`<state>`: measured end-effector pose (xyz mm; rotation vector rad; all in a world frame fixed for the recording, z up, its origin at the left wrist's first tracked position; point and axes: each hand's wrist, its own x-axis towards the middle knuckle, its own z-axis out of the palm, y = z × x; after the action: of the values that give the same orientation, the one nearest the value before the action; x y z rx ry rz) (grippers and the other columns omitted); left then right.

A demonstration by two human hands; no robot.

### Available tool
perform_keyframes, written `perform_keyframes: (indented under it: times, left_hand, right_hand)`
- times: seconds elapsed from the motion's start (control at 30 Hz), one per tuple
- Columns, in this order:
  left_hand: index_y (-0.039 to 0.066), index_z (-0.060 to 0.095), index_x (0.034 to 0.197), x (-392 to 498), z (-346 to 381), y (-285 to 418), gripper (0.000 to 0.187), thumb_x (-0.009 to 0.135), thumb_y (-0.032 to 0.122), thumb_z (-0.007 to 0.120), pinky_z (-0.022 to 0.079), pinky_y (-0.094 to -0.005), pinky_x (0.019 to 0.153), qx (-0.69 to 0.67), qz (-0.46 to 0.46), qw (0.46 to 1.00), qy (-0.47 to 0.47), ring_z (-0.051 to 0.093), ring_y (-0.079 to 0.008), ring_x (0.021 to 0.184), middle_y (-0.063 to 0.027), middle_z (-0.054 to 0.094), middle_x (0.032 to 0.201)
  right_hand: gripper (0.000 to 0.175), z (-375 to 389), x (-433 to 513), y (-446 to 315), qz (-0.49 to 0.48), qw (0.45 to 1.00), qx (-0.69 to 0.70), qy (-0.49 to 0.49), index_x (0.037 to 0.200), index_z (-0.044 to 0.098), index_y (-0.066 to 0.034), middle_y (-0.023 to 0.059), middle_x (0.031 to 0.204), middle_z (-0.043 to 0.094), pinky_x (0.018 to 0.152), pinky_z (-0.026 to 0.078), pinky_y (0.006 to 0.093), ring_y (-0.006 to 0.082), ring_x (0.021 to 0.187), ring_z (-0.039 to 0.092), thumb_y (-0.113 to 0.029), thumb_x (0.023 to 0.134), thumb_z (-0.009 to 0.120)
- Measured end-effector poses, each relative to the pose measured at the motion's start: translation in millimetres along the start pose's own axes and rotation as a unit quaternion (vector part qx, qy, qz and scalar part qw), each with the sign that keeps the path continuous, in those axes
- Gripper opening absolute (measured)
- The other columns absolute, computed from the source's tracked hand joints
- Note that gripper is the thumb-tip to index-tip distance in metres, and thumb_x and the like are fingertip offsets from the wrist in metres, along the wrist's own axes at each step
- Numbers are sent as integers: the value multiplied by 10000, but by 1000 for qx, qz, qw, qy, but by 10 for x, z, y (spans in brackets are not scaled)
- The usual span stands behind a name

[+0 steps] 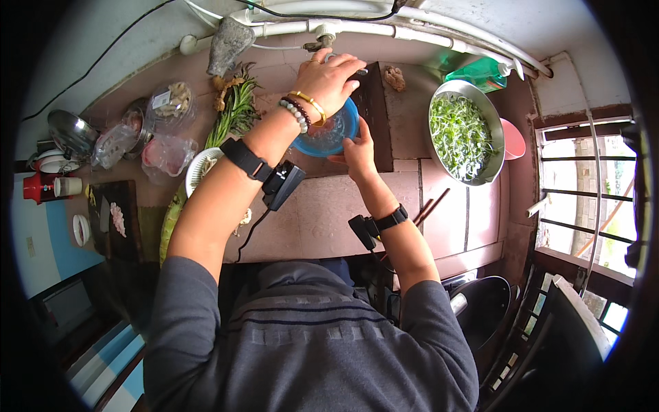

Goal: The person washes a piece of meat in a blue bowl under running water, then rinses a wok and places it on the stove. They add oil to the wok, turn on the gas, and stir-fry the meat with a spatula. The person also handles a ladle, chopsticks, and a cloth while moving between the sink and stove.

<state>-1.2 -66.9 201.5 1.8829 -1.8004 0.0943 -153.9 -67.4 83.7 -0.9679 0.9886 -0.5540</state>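
Observation:
My left hand [329, 77] reaches over a metal tap [325, 39] on the wall pipe, its fingers spread across the tap's top. Whether those fingers grip the handle is hidden by the hand. Below it, my right hand [359, 152] holds the right rim of a blue plastic bowl [315, 150], thumb on the near side. Clear water with bubbles stirs inside the bowl, and something reddish shows under it. Part of the bowl lies behind my left wrist, which wears beaded bracelets and a gold-coloured bangle.
Right of the sink [378, 113] stands a metal basin [436, 154] of cut greens, beside a green pump bottle [476, 76]. Leafy stalks [234, 110], plastic bags [167, 154] and a white colander [193, 172] lie left. A knife [104, 213] rests on a dark cutting board [128, 221].

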Motion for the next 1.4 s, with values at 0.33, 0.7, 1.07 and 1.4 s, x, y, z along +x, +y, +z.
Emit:
perform_keyframes:
  times: [0.33, 0.7, 1.07, 1.4]
  left_hand:
    - [79, 522, 1210, -596, 282, -404, 294, 939, 188, 559, 466, -268, 781, -443, -291, 848, 31, 515, -63, 876, 24, 556, 930]
    - [86, 535, 1222, -1151, 1198, -108, 763, 571, 304, 867, 472, -402, 873, -102, -314, 926, -182, 573, -284, 1014, -83, 632, 1086]
    - [205, 537, 1173, -909, 876, -81, 561, 705, 224, 847, 526, -395, 737, -675, -540, 479, -151, 626, -206, 950, -20, 629, 1079]
    - [179, 589, 1093, -1434, 371, -336, 361, 791, 252, 773, 532, -349, 699, -775, -486, 394, -86, 644, -270, 942, -56, 651, 1010]
  right_hand:
    - [668, -340, -215, 13, 45, 999, 26, 7, 1449, 257, -135, 181, 1100, 594, 509, 606, 349, 284, 704, 678, 80, 833, 397]
    - [662, -214, -309, 136, -10, 999, -12, -34, 1438, 283, -123, 146, 1055, 606, 469, 590, 332, 246, 714, 660, 76, 821, 420]
    - [336, -644, 188, 146, 75, 991, -94, 52, 1195, 508, -21, 152, 1009, 639, 456, 582, 346, 270, 684, 683, -21, 865, 445]
    - [400, -352, 796, 461, 106, 994, 38, -9, 1249, 512, -142, 74, 1086, 611, 541, 563, 364, 245, 823, 638, 9, 885, 444]
